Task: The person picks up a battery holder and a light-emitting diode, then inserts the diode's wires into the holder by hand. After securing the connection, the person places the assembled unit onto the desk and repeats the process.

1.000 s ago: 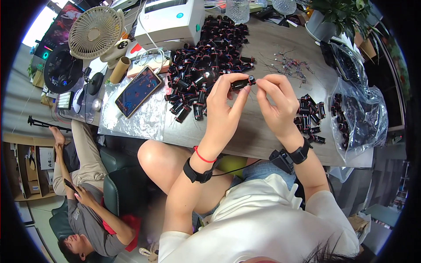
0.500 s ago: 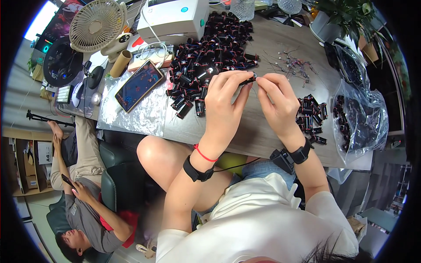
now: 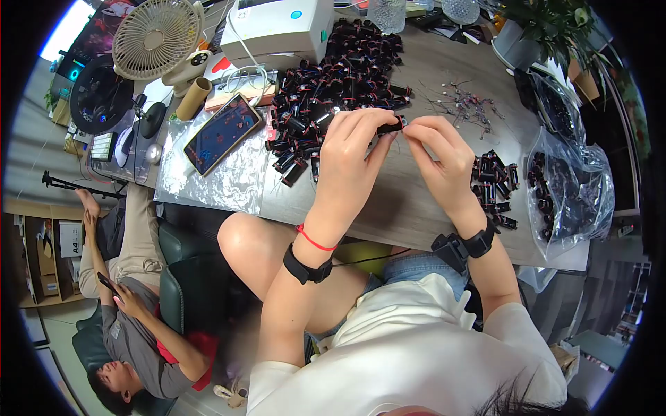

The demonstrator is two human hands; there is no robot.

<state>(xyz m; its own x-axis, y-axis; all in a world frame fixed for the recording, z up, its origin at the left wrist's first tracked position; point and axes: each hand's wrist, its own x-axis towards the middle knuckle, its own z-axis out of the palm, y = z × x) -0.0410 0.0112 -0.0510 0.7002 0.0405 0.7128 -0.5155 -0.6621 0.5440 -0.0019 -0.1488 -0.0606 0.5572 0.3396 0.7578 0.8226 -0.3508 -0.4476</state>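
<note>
Over the table, my left hand [image 3: 348, 158] pinches a small black cylindrical part [image 3: 393, 127] between thumb and fingers. My right hand [image 3: 444, 161] is closed in a pinch right at the part's pale end; whatever lies between those fingertips is too small to make out. Behind my left hand spreads a large heap of similar black cylinders [image 3: 350, 87] with red rings and thin wires. A smaller group of these cylinders [image 3: 494, 182] lies to the right of my right hand. Beyond my hands is a loose tangle of fine wire bits [image 3: 468, 105].
At right lies a clear plastic bag [image 3: 579, 197] with more cylinders. A phone [image 3: 223, 134] rests on clear plastic film [image 3: 208, 188] at left, near a cardboard tube [image 3: 193, 99], a fan [image 3: 156, 41] and a white machine [image 3: 277, 31]. Another person [image 3: 149, 322] sits left, holding a phone.
My left wrist has shifted slightly left and the black part has turned a little, so more of its end shows. Both hands stay close together at it.
</note>
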